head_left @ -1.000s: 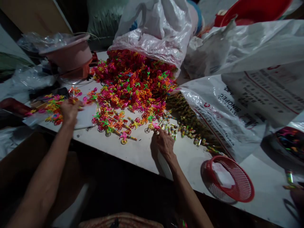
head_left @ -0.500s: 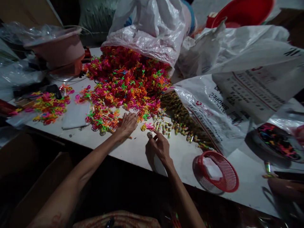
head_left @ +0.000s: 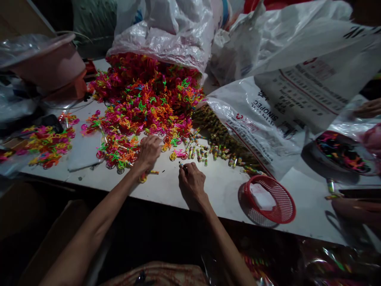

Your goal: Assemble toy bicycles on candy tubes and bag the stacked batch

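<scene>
Specifically, at the near side of the white table (head_left: 218, 190), the right hand (head_left: 192, 177) was positioned low, its fingers narrowed on a small patterned piece (head_left: 181, 165). The left hand (head_left: 150, 150) was to its left, palm down, with the fingers bent toward the tabletop at the edge of the toy heap; their spacing and any held item could not be determined. A yellow-wheeled toy (head_left: 143, 178) lay beside the left wrist. A red mesh basket (head_left: 269, 200) containing white paper (head_left: 262, 197) stood tilted to the right.

Just beyond the right fingertips lay a pink-and-yellow wheeled toy (head_left: 177, 155), with a group of small printed tubes (head_left: 205, 155) beside it. Farther back, the heap of multicolored plastic toys (head_left: 143, 103) spread from the mouth of a white woven sack (head_left: 166, 43). A SINOPEC-printed sack (head_left: 268, 119) partly covered a bundle of thin sticks (head_left: 220, 129).

Relative to the preceding frame, the left hand had shifted away from the right hand, exposing the yellow-wheeled toy. The right hand still pinched its piece, now lower against the table. At the far right, a co-worker's hand (head_left: 370, 108) had come into view.
</scene>
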`<state>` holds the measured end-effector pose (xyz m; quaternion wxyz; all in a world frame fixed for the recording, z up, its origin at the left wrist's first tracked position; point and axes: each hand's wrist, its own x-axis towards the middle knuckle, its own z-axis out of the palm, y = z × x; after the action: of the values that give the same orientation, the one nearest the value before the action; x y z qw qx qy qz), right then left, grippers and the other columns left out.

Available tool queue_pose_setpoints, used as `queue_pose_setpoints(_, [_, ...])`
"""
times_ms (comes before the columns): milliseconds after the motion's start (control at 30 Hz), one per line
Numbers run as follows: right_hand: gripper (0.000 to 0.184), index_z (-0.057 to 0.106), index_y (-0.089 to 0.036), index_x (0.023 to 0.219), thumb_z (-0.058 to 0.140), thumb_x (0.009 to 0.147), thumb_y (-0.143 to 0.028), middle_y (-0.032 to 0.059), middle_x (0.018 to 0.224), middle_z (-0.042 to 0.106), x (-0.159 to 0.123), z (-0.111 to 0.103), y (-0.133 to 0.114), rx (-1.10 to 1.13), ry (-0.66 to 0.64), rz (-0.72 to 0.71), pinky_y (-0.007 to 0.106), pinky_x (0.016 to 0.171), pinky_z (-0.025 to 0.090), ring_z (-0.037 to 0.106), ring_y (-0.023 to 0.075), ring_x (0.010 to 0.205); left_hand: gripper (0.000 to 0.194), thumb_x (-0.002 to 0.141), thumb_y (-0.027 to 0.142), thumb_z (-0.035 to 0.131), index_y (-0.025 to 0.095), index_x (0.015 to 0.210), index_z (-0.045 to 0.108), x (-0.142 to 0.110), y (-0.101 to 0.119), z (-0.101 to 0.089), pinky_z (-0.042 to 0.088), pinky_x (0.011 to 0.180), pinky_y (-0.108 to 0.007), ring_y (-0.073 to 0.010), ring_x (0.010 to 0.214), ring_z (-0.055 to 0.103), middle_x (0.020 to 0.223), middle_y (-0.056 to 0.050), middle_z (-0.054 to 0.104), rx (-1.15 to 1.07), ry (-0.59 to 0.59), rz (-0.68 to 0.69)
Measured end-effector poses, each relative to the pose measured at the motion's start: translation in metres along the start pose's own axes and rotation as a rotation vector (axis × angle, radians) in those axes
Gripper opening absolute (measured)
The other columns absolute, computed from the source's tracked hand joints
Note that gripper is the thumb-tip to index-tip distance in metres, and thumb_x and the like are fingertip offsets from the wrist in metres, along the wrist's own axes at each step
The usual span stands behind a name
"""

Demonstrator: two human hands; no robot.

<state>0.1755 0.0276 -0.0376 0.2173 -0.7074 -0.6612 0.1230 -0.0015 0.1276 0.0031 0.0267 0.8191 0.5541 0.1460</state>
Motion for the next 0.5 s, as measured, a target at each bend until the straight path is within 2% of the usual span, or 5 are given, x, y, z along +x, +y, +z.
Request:
queue_pose_setpoints(100, [0.025, 0.062, -0.017, 0.09, 0.04, 0.094, -0.029, 0.0046, 0.089, 0.06, -0.005, 0.002, -0.003, 0.03, 0.08, -0.016, 0.027, 0.061, 0.028, 0.053, 0.0133, 0.069, 0.027, 0.088, 0.017, 0.045, 0.019, 0.105, 0.066, 0.002, 0.036, 0.013, 0.036, 0.102, -0.043, -0.0265, 0.118, 0.052, 0.12, -0.012, 0.063, -0.045, -0.105, 0.17])
queue_pose_setpoints(167, [0.025, 0.061, -0.017, 0.088, 0.04, 0.094, -0.03, 0.0043, 0.086, 0.059, -0.008, 0.003, -0.004, 0.058, 0.112, -0.032, 0.027, 0.062, 0.029, 0.052, 0.0131, 0.068, 0.036, 0.086, 0.01, 0.043, 0.02, 0.114, 0.062, 0.003, 0.054, 0.024, 0.03, 0.108, -0.045, -0.0262, 0.127, 0.046, 0.129, -0.012, 0.059, -0.094, -0.186, 0.167])
queue_pose_setpoints(233, [0.025, 0.061, -0.018, 0.086, 0.042, 0.093, -0.031, 0.0042, 0.084, 0.059, -0.01, 0.003, -0.004, 0.098, 0.145, -0.037, 0.027, 0.064, 0.031, 0.053, 0.0136, 0.069, 0.042, 0.084, 0.005, 0.041, 0.019, 0.118, 0.06, 0.005, 0.063, 0.032, 0.027, 0.11, -0.045, -0.0261, 0.131, 0.043, 0.131, -0.012, 0.058, -0.137, -0.235, 0.104])
queue_pose_setpoints(333, [0.023, 0.061, -0.018, 0.082, 0.047, 0.09, -0.034, 0.0047, 0.08, 0.06, -0.01, 0.002, -0.002, 0.223, 0.199, 0.008, 0.027, 0.067, 0.036, 0.054, 0.0148, 0.072, 0.027, 0.081, 0.008, 0.049, 0.018, 0.099, 0.067, 0.008, 0.063, 0.034, 0.035, 0.105, -0.044, -0.0285, 0.121, 0.05, 0.114, -0.013, 0.066, -0.229, -0.214, -0.018])
queue_pose_setpoints(500, [0.033, 0.062, -0.017, 0.085, 0.055, 0.082, -0.049, 0.0005, 0.069, 0.059, -0.006, -0.009, 0.003, 0.837, 0.071, 0.25, 0.025, 0.055, 0.038, 0.051, 0.0129, 0.058, 0.003, 0.069, 0.018, 0.064, 0.017, 0.072, 0.064, -0.013, 0.051, 0.022, 0.05, 0.071, -0.031, -0.0173, 0.073, 0.06, 0.069, -0.001, 0.063, -0.712, -0.185, -0.322])
